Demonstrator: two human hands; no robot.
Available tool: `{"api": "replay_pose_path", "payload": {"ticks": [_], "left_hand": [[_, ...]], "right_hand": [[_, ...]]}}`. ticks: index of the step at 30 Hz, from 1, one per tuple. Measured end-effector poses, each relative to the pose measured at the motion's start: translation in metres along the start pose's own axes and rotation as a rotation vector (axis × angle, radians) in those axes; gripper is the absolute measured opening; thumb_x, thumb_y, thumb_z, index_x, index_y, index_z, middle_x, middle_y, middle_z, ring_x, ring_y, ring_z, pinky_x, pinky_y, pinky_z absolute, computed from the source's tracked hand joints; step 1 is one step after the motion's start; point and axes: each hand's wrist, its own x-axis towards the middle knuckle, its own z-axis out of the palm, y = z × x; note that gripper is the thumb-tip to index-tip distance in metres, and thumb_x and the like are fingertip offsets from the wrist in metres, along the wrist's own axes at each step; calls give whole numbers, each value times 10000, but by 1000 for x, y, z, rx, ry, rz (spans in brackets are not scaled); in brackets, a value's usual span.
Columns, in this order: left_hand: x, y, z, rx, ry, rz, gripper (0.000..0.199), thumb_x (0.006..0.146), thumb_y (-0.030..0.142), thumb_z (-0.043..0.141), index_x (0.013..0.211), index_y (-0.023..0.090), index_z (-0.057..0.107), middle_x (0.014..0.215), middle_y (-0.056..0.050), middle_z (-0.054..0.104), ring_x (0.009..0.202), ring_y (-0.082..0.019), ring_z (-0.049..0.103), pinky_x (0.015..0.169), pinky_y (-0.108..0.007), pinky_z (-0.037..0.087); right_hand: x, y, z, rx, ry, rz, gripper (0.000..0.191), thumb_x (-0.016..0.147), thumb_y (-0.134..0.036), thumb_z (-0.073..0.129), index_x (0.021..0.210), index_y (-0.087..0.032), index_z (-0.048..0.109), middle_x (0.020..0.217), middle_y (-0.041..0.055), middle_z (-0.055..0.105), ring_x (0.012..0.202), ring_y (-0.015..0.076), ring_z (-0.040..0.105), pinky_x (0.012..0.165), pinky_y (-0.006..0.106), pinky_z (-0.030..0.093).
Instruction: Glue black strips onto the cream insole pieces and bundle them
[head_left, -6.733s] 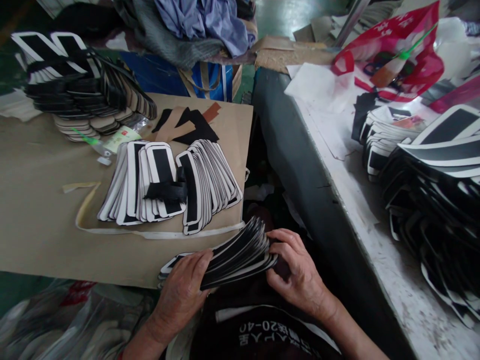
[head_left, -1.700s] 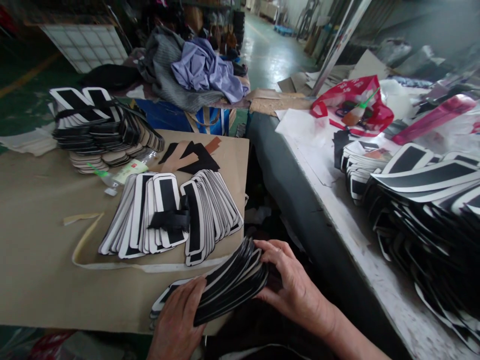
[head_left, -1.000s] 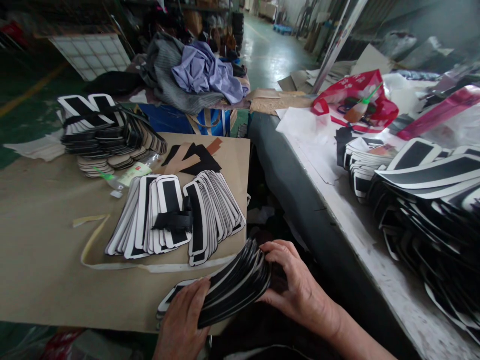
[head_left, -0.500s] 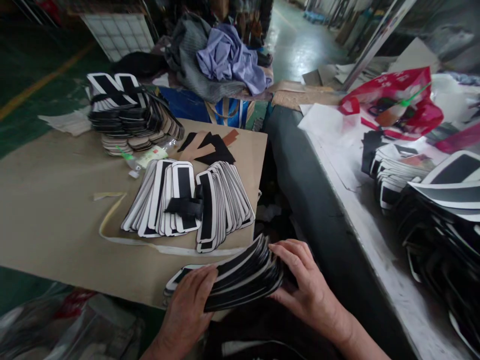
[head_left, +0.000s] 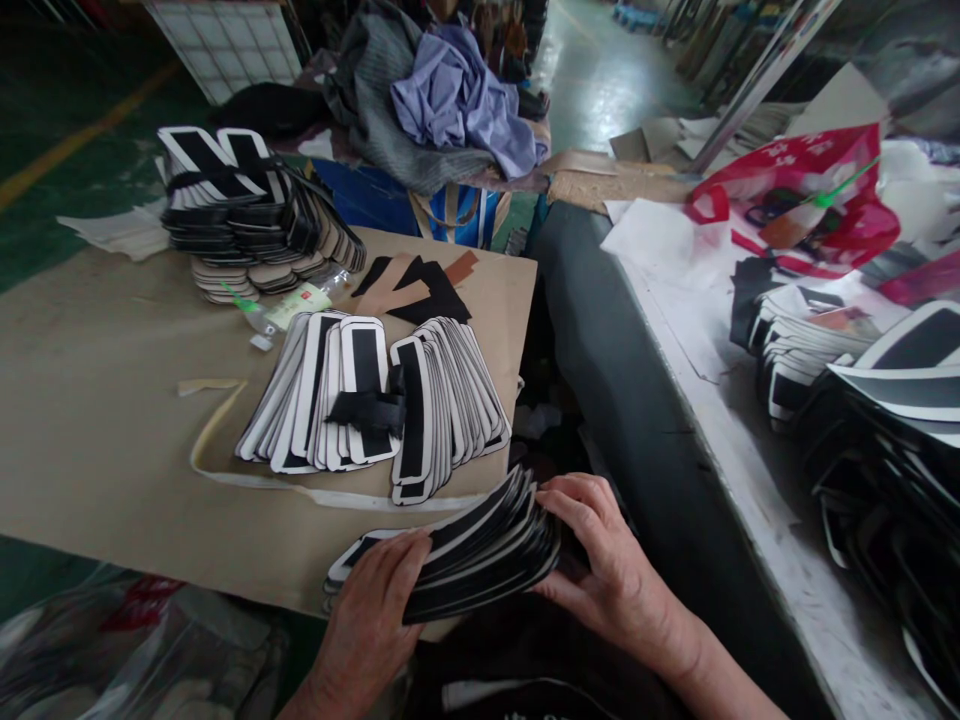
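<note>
A thick stack of black strips with white borders [head_left: 480, 560] is bent upward at its right end, over the front edge of the table. My left hand [head_left: 386, 590] is closed over the left part of this stack, its thumb side toward the middle. At the raised right end, my right hand [head_left: 600, 550] grips the strips between thumb and fingers. Just beyond the hands lie two fanned rows of similar strips, a left row [head_left: 315, 390] and a right row [head_left: 450, 400]. A piece of black cloth [head_left: 367, 410] rests across them.
Tied bundles of strips [head_left: 232, 210] stand at the back left, near a clear plastic bottle [head_left: 300, 303]. A pale tape [head_left: 255, 482] curls across the brown tabletop [head_left: 112, 400]. To the right, a white-topped bench [head_left: 675, 330] holds more strips and a red bag [head_left: 840, 200].
Both hands keep their hold on the stack, and its raised right end has shifted slightly to the left. The view has tilted a little.
</note>
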Motion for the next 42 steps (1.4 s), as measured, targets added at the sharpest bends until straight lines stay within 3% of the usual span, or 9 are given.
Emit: {"api": "replay_pose_path", "payload": {"ticks": [7, 10, 20, 30, 42], "left_hand": [[1, 0, 0, -1, 10, 24, 390, 801, 30, 455, 1187, 79, 483, 1082, -137, 606, 1005, -237, 557, 872, -382, 472], [1, -1, 0, 7, 7, 26, 381, 807, 42, 450, 1184, 73, 488, 1086, -140, 602, 1008, -239, 553, 873, -383, 466], [-4, 1, -1, 0, -13, 16, 396, 821, 59, 454, 1216, 89, 470, 1116, -128, 591, 1037, -237, 538, 904, -380, 447], [-1, 4, 0, 0, 2, 11, 407, 795, 54, 439, 1198, 92, 480, 1088, -125, 607, 1009, -229, 555, 877, -360, 465], [-2, 3, -2, 20, 4, 45, 404, 801, 65, 443, 1203, 78, 477, 1094, -134, 603, 1012, -237, 551, 876, -373, 460]], "right_hand": [[3, 1, -4, -16, -24, 4, 512, 784, -317, 700, 1193, -185, 421, 1189, 153, 453, 1075, 274, 455, 858, 422, 494], [5, 1, -7, -1, -44, -35, 520, 776, -291, 712, 1178, -174, 404, 1176, 149, 504, 1052, 268, 459, 866, 436, 474], [5, -2, -8, 96, -70, 33, 534, 751, -278, 738, 1138, -202, 379, 1106, 104, 528, 976, 244, 434, 809, 379, 467], [-1, 1, -5, 83, -37, 13, 754, 773, -345, 722, 1355, -172, 275, 1128, 114, 513, 992, 252, 445, 857, 411, 440], [1, -1, -7, 42, -56, -26, 693, 791, -348, 702, 1332, -169, 308, 1104, 119, 531, 967, 252, 461, 847, 424, 433]]}}
